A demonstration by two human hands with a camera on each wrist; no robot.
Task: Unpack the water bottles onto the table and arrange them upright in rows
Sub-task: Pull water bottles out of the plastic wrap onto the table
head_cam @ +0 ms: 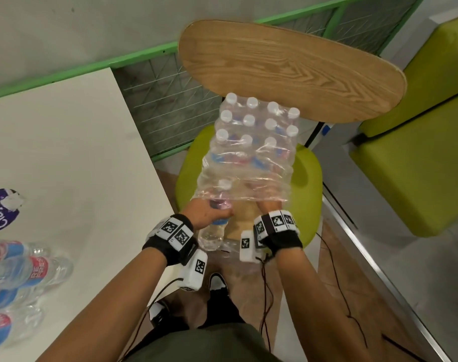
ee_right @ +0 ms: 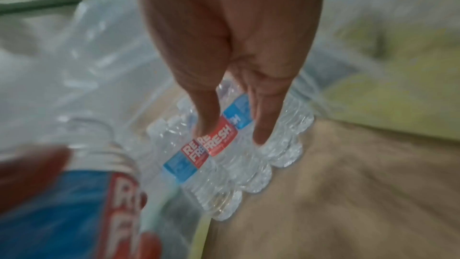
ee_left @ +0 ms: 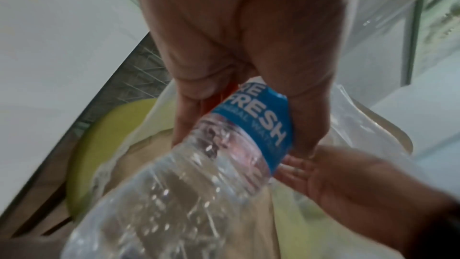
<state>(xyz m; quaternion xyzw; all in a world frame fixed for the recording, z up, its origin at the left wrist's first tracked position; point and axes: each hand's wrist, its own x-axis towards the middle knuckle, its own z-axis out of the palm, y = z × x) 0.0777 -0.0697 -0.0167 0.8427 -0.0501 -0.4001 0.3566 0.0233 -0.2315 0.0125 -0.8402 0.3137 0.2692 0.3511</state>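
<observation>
Clear shrink-wrap pack (head_cam: 251, 152) of water bottles lies on a green chair seat (head_cam: 307, 184), torn open at its near end, as we draw one bottle (head_cam: 212, 232) out.

White table (head_cam: 65, 158) stands just left of the chair with wide bare room at its far side; the bottles already unpacked (head_cam: 18, 278) lie on their sides at its near left, not upright. The chair's wooden backrest (head_cam: 288, 69) walls off the far side, so we judge the free path runs near and left. The pack looks heavy, and its film soft and loose. Our left hand (ee_left: 224, 78) curls round the bottle's blue label; the full, thin-walled bottle likely dents, so the label band seems the firmest hold. Our right hand (ee_right: 231, 78) reaches inside the wrap, fingers straight and slightly apart, tips on the packed bottles.
</observation>
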